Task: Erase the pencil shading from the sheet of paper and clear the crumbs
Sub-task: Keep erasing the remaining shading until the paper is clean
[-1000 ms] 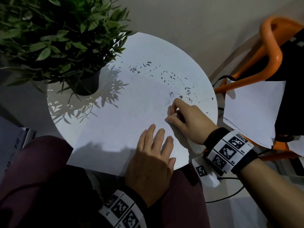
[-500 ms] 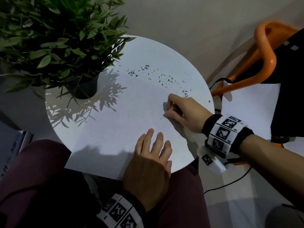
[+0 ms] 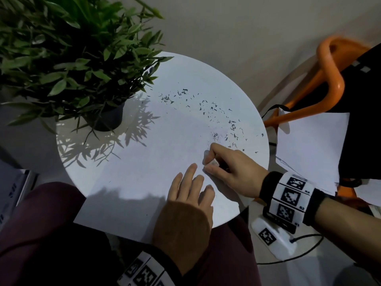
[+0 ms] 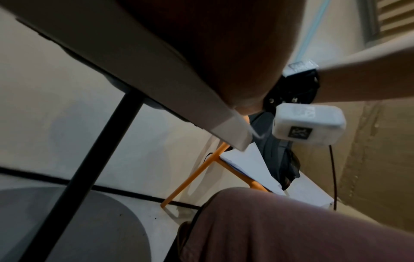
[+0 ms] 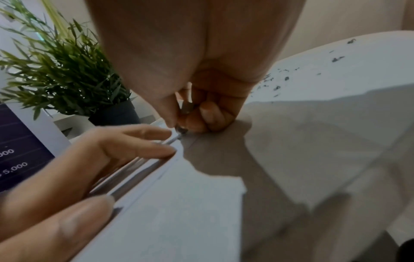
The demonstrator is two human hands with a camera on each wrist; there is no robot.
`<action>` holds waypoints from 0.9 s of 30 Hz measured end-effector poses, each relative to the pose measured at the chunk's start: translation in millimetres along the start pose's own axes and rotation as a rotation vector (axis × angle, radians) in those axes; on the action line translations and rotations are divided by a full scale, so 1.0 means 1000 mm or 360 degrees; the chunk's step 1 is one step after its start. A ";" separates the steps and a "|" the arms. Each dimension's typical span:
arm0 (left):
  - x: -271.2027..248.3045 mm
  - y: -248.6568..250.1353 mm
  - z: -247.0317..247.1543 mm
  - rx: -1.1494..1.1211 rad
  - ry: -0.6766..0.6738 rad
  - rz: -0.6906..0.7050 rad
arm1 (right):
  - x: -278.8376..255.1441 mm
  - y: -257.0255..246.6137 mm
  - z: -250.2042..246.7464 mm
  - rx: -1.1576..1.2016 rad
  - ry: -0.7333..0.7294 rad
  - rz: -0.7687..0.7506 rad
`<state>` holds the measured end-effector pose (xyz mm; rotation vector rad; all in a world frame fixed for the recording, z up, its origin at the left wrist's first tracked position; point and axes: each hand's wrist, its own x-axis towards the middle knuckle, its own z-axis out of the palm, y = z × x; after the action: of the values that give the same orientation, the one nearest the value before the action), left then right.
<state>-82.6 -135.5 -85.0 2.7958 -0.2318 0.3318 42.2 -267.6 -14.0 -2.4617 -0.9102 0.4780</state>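
Observation:
A white sheet of paper (image 3: pixel 148 162) lies on the round white table (image 3: pixel 206 75), its near corner hanging over the edge. Dark eraser crumbs (image 3: pixel 212 109) are scattered in an arc across the far right of the sheet. My right hand (image 3: pixel 228 166) pinches a small eraser (image 3: pixel 214 162) between thumb and fingers and presses it onto the paper; the right wrist view shows the eraser (image 5: pixel 187 107) in the curled fingers. My left hand (image 3: pixel 191 195) lies flat on the sheet just left of it, fingers straight. Faint pencil marks (image 3: pixel 215 139) show beyond the eraser.
A potted green plant (image 3: pixel 72 65) stands at the table's far left. An orange chair (image 3: pixel 329 83) with loose white papers (image 3: pixel 311 145) and a dark bag is at the right. A cable runs on the floor below the right wrist.
My right hand with the eraser has slid back toward me along the paper, uncovering crumbs and faint marks. The left hand stays flat on the sheet.

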 end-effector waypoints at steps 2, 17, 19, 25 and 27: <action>-0.001 -0.003 0.002 0.0007 -0.0069 0.0028 | 0.002 0.001 -0.001 -0.0064 0.0031 0.0011; -0.005 -0.001 -0.005 0.0061 -0.0219 -0.0025 | 0.043 0.019 -0.025 -0.0471 0.0160 -0.0170; -0.005 -0.001 -0.006 0.0070 -0.0221 -0.0021 | 0.038 0.018 -0.024 -0.0418 0.0129 -0.0166; -0.004 -0.001 -0.006 0.0054 -0.0237 -0.0033 | 0.030 0.018 -0.014 -0.0435 0.0032 -0.0272; -0.005 -0.001 -0.006 0.0034 -0.0245 -0.0028 | 0.046 0.024 -0.025 -0.0547 0.0111 -0.0132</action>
<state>-88.5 -132.0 -81.4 2.8453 -0.2403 0.1150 99.7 -260.5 -13.4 -2.7102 -1.1404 0.2188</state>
